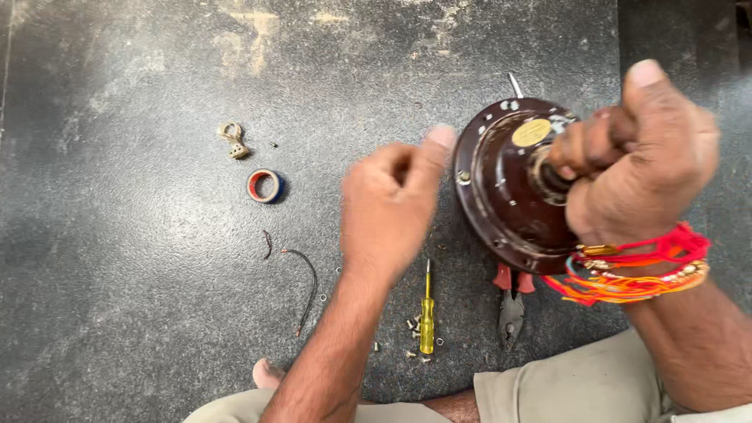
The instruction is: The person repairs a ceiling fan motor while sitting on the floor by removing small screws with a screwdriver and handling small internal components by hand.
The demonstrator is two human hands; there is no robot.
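One brown motor housing (501, 184), one yellow screwdriver (427, 313), one pair of red-handled pliers (511, 307), one roll of tape (265, 186), one bent wire (307, 286) and several small screws (412, 325) lie on a dark speckled floor (117, 274). The housing sits at three o'clock. The right hand (638, 157) has its fingers clenched around the housing's centre hub. The left hand (392, 207), blurred, hovers at the housing's nine o'clock rim, fingers curled, gripping nothing visible.

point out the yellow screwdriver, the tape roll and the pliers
yellow screwdriver (427, 325), head view, on its clear yellow handle
tape roll (265, 186), head view, on its red-and-blue rim
pliers (511, 313), head view, on the dark metal jaws
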